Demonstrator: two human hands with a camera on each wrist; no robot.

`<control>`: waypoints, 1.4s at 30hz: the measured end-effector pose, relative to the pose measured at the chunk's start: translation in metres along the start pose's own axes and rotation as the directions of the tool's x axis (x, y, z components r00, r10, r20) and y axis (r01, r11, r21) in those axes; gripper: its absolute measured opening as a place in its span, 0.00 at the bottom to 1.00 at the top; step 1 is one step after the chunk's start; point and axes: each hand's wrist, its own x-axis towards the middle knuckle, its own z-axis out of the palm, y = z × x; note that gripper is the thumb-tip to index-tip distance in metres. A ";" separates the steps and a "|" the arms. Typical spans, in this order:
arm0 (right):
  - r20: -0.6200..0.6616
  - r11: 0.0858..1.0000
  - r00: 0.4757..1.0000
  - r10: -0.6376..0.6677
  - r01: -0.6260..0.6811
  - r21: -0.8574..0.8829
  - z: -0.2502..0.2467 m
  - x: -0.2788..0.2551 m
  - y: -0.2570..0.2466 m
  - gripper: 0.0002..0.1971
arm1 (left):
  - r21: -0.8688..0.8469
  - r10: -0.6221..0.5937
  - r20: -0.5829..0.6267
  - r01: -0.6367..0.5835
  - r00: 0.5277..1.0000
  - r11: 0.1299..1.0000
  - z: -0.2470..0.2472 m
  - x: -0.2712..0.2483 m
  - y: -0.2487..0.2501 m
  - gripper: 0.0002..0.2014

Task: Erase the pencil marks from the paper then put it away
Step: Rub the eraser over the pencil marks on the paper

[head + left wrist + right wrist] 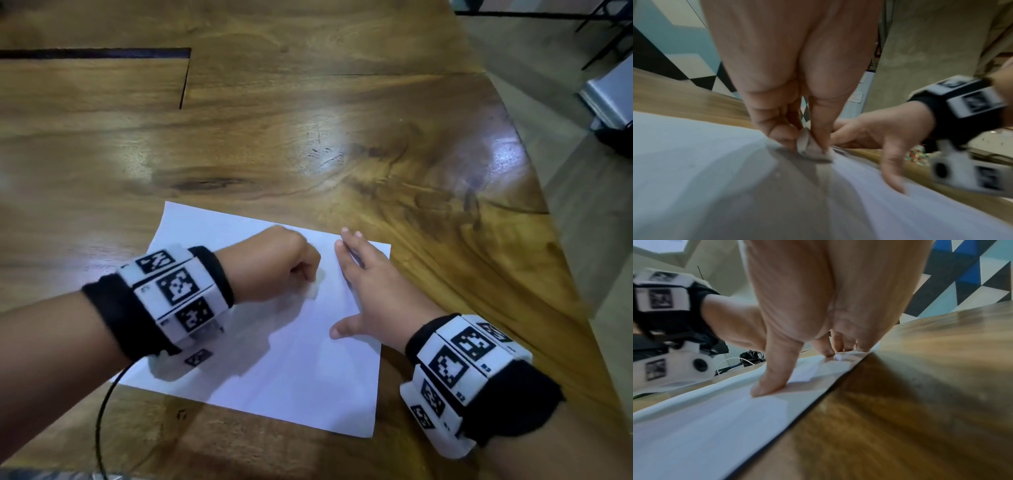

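Note:
A white sheet of paper (274,359) lies flat on the wooden table (308,154), near its front edge. My left hand (284,263) is curled over the sheet's upper middle and pinches a small whitish eraser (313,289), whose tip touches the paper. In the left wrist view the eraser (809,149) sits between thumb and fingers, pressed on the paper (694,162). My right hand (370,291) lies flat with straight fingers on the sheet's right edge and holds it down. The right wrist view shows its thumb and fingertips (826,352) on the paper (715,418). No pencil marks are visible.
The table's curved right edge (548,222) runs close to my right wrist, with floor beyond it. A dark slot (96,53) cuts the tabletop at the far left. A black cable (102,411) loops off my left wrist at the front edge.

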 end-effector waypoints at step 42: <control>-0.013 1.000 1.000 0.002 -0.002 -0.005 0.003 0.003 0.002 0.61 | -0.112 0.115 0.075 -0.107 0.990 0.988 0.036 -0.061 0.007 0.04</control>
